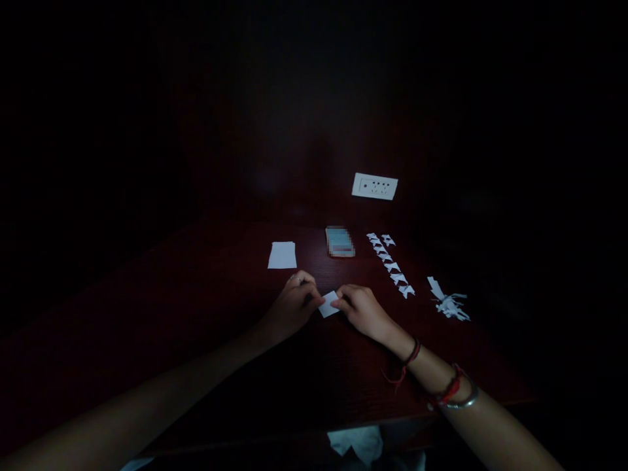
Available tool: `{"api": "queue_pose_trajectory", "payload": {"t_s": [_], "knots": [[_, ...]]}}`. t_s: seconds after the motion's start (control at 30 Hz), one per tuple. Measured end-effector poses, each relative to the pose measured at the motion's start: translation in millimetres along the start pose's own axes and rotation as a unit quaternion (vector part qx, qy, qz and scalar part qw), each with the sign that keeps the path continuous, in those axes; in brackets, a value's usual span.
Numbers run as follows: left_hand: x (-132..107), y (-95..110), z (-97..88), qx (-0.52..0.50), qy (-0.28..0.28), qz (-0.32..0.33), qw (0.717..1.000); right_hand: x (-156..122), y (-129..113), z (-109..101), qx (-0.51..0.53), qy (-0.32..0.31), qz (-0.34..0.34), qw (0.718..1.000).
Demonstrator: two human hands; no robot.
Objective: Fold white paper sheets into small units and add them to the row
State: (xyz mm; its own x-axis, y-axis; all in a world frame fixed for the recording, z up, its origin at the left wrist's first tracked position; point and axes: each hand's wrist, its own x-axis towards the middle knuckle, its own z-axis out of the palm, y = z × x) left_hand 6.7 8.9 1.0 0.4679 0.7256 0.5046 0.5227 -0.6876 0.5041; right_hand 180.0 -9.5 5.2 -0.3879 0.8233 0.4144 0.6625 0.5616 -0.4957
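A small white piece of paper is pinched between both hands just above the dark red table. My left hand, with a ring on one finger, grips its left edge. Thumb and fingers of my right hand close on its right side. Beyond the left hand lies a flat stack of white paper. To the right of my right hand runs a row of small folded white paper pieces, with a separate folded piece beside its far end.
A phone, its screen pixelated, lies behind the hands. Thin white paper strips are heaped at the right. On the back wall is a white power socket. The table's front edge runs below my forearms; the surroundings are dark.
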Motion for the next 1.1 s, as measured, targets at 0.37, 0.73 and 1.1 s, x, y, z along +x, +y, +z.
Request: {"api": "queue_pose_trajectory", "payload": {"t_s": [0.37,0.73,1.1], "knots": [[-1.6,-27.3,7.6,0.022,-0.064,-0.034,0.997,-2.2,13.1,-4.6,0.075,-0.085,0.016,0.993],[-5.3,-13.9,6.5,0.11,-0.127,0.094,0.981,-4.0,18.0,-13.3,-0.024,-0.143,-0.115,0.983],[-8.6,-21.7,-4.9,0.068,-0.176,0.161,0.969,-5.0,22.5,-15.1,-0.004,-0.156,-0.127,0.98]]}}
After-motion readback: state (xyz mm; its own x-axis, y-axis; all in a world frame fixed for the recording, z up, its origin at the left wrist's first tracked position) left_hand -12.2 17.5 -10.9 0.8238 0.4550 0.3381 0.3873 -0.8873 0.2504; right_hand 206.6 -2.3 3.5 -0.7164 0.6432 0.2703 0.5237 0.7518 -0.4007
